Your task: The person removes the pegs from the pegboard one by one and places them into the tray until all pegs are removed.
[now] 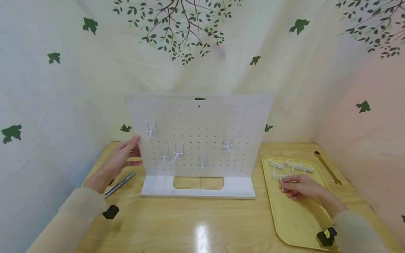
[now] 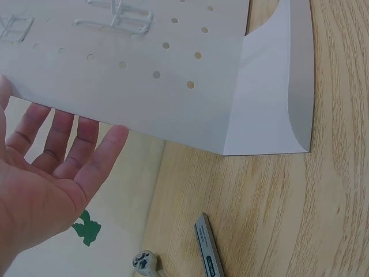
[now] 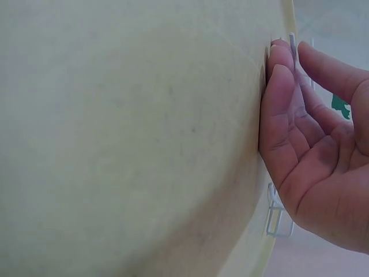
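A white pegboard [image 1: 190, 123] stands upright on its base, with several white wire hooks [image 1: 178, 153] hung on it. At its left edge my left hand [image 1: 121, 156] grips the board, thumb in front and fingers [image 2: 86, 135] at the edge and behind. To the right, my right hand [image 1: 302, 188] is low over a yellow tray [image 1: 272, 218]. Its thumb and fingers pinch a white pegboard hook [image 3: 292, 49], mostly hidden by the fingers. More loose white hooks [image 1: 294, 165] lie at the tray's far end.
A golden wrench [image 1: 327, 168] lies right of the tray. Left of the board is a grey, bar-shaped tool [image 1: 120, 184]; near it, in the left wrist view, a rounded metal tool end [image 2: 144, 261] shows. Leaf-printed cloth [image 1: 253, 80] hangs behind the wooden table [image 1: 164, 225].
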The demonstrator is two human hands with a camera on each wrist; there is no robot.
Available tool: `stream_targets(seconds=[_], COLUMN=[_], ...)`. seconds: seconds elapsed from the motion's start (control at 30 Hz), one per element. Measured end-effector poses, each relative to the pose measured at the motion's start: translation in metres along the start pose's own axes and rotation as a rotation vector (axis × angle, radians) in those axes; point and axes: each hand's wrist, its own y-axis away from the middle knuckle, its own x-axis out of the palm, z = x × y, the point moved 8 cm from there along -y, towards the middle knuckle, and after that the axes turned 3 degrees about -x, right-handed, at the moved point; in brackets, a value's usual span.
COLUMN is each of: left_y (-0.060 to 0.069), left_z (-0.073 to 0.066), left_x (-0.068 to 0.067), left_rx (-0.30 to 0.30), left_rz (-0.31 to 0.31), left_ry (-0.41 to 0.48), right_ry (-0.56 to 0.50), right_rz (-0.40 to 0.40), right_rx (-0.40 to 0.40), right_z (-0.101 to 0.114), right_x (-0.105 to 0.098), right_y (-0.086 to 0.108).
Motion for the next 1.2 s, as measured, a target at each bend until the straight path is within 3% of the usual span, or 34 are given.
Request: stream_targets(seconds=[0.73, 0.93, 1.2], left_y=[0.0, 0.0, 0.002], left_z=[0.0, -0.001, -0.003], left_x=[0.001, 0.001, 0.001], left_rx=[0.01, 0.011, 0.016], left_rz=[-0.009, -0.009, -0.006], left_ry=[-0.012, -0.019, -0.018], right_ry=[-0.046, -0.036, 0.025], right_rz=[0.037, 0.047, 0.059], right_rx=[0.033, 0.003, -0.057], right_z=[0.001, 0.012, 0.043], right_x=[0.0, -0.001, 0.001], right_y=[0.004, 0.009, 0.014])
